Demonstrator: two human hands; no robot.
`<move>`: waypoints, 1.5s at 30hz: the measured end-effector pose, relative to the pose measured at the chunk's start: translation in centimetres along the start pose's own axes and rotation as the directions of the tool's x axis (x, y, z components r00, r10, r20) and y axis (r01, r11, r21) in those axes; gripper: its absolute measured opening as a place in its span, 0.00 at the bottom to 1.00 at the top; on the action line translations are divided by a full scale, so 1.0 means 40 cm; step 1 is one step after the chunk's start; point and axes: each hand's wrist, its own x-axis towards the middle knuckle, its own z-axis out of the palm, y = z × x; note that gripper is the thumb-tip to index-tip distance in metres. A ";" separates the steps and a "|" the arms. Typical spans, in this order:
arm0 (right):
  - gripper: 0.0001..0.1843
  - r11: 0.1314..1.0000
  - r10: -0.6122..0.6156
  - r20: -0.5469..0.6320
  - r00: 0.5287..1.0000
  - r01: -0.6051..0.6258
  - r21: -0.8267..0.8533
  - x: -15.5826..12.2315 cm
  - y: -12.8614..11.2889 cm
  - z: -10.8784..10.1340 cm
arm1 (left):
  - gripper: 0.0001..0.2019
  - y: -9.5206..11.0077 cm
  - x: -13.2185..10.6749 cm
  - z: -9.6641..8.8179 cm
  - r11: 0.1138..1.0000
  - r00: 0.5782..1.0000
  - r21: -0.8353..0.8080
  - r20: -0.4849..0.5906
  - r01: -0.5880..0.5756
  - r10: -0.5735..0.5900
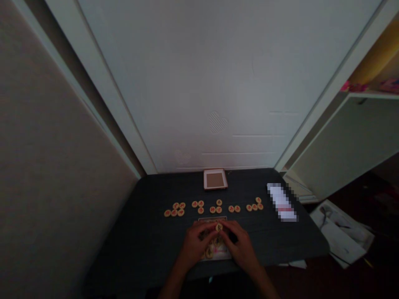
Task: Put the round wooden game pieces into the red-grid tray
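Note:
Above an open box [215, 258], my left hand [195, 243] and my right hand [240, 243] meet at their fingertips. Pinched between them is a round wooden Chinese chess piece [219, 227] with a dark character facing up. More chess pieces [209, 252] lie in the box below, partly covered by my hands. Beyond the box, several pieces with mostly red characters are laid out in small groups, such as the left group [174, 212], a middle pair [234, 209] and the right group [254, 207]. One dark-lettered piece [219, 202] sits among the middle ones.
The dark tabletop [140, 236] runs back to a white panel [193, 104]. An open box lid [215, 180] lies at its rear edge. A pixelated, phone-like object [281, 202] lies at the right. Beside the table are a white carton [343, 232] and an open cabinet door [349, 141].

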 end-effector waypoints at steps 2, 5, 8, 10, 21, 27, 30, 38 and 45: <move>0.15 1.000 -0.009 0.004 1.000 0.009 0.015 0.002 -0.004 -0.002 | 0.11 -0.006 -0.001 0.003 1.000 1.000 0.003 -0.018 -0.001 0.001; 0.13 0.999 -0.008 0.003 1.000 0.008 0.039 0.003 -0.003 -0.004 | 0.09 -0.017 -0.003 0.009 0.999 0.998 0.030 -0.063 0.011 -0.009; 0.11 0.998 0.023 -0.063 0.998 -0.020 0.055 0.003 0.009 -0.005 | 0.07 -0.022 -0.004 0.014 0.999 0.995 0.049 -0.100 0.021 -0.016; 0.11 0.996 0.060 -0.133 0.989 -0.051 0.072 0.002 0.021 -0.005 | 0.07 -0.019 -0.003 0.014 0.998 0.994 0.057 -0.105 0.022 -0.016; 0.16 0.920 0.295 -0.212 0.932 -0.217 0.327 -0.002 0.045 0.006 | 0.07 -0.006 -0.004 0.011 0.994 0.993 0.104 -0.116 0.021 -0.009; 0.18 0.968 0.211 -0.241 0.947 -0.168 0.186 0.002 0.042 -0.004 | 0.07 -0.013 -0.003 0.011 0.994 0.995 0.106 -0.094 0.026 -0.016; 0.18 0.977 0.177 -0.249 0.952 -0.140 0.159 0.003 0.049 -0.004 | 0.07 -0.015 -0.004 0.011 0.993 0.996 0.114 -0.093 0.023 -0.012; 0.21 0.962 0.192 -0.221 0.956 -0.139 0.233 -0.001 0.047 0.008 | 0.07 -0.031 -0.008 0.017 0.993 0.994 0.122 -0.105 0.008 0.005; 0.21 0.981 0.174 -0.175 0.969 -0.155 0.115 0.001 0.025 0.000 | 0.07 -0.019 -0.004 0.011 0.995 0.994 0.100 -0.106 0.019 -0.008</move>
